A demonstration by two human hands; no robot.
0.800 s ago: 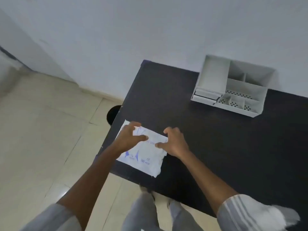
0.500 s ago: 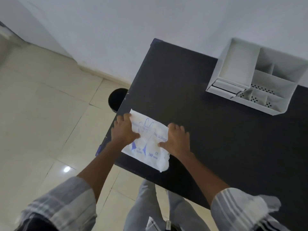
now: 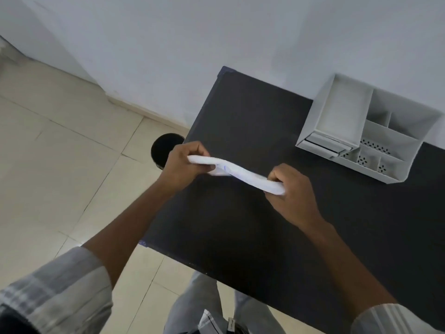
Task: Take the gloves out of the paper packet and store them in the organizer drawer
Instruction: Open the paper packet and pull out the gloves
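The white paper packet [image 3: 243, 173] with blue print is held in the air above the black table [image 3: 252, 116], seen nearly edge-on. My left hand [image 3: 184, 168] grips its left end and my right hand [image 3: 292, 192] grips its right end. The gloves are not visible. The white organizer [image 3: 366, 131] stands at the table's far right against the wall, with open compartments on top and a shut drawer [image 3: 325, 143] low at its front left.
A round black object [image 3: 162, 150] sits on the tiled floor beside the table's left edge. The white wall runs behind the table. My legs stand at the table's near edge.
The packet lay flat on the table's near left corner under both hands. Both hands now hold it lifted off the surface and turned edge-on, further in over the table.
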